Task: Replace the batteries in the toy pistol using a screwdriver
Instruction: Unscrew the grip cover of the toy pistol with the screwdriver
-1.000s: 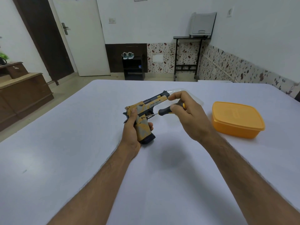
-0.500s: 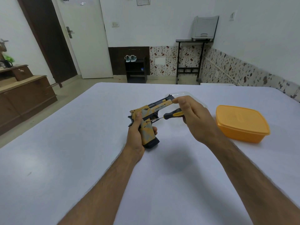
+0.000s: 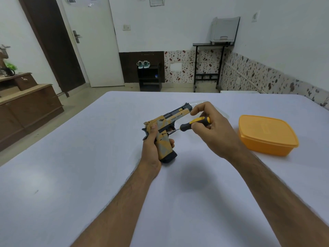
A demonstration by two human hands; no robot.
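Left hand (image 3: 151,148) grips the tan-and-grey toy pistol (image 3: 166,129) by its handle; right hand (image 3: 211,129) pinches the yellow-black screwdriver (image 3: 193,123), tip against the handle.

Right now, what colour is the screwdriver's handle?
Black with yellow, on the screwdriver pinched in the right hand; the head view shows it best.

White walls (image 3: 178,24), white door (image 3: 92,50), brown cabinet (image 3: 26,107), black shoe rack (image 3: 149,79).
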